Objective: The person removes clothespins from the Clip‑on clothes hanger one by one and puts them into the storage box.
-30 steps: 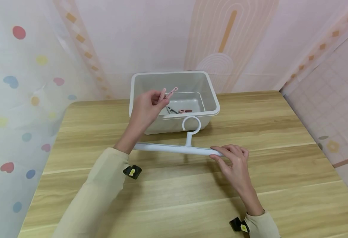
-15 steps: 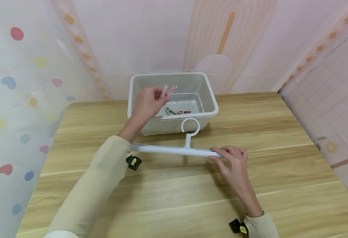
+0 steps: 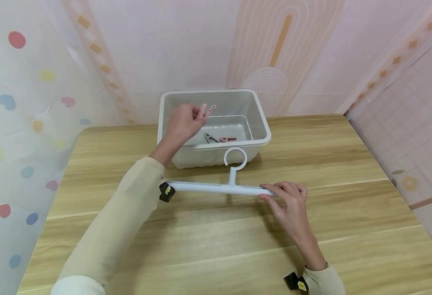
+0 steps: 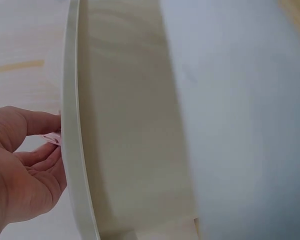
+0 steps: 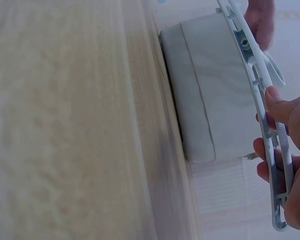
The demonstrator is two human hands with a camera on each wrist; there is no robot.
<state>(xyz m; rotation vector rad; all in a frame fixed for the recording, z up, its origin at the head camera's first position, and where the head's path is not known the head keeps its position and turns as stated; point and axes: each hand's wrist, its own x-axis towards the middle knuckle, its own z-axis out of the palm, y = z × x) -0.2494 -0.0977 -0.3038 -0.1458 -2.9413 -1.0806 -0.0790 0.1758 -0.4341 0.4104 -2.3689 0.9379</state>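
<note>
Over the left part of the grey bin [image 3: 216, 146], my left hand [image 3: 184, 122] pinches a pink clothespin [image 3: 201, 111] between thumb and fingers. In the left wrist view, the bin's rim hides most of that clothespin [image 4: 52, 138]. My right hand [image 3: 291, 203] grips the right end of a white clothes hanger [image 3: 208, 187], held level above the table in front of the bin. The hanger's hook [image 3: 244, 157] points up and overlaps the bin's front wall. The left sleeve and wrist camera cover the hanger's left end. The right wrist view shows the hanger's slotted underside [image 5: 260, 92].
Inside the bin lie a grey clothespin [image 3: 210, 138] and another pink clothespin [image 3: 228, 139], close to the front wall. The bin stands at the back of the wooden table [image 3: 216, 254], against a patterned backdrop [image 3: 186, 45].
My left hand, still pinching the clothespin, has moved slightly forward and up over the bin, its forearm following. The right hand and the hanger stay almost in place.
</note>
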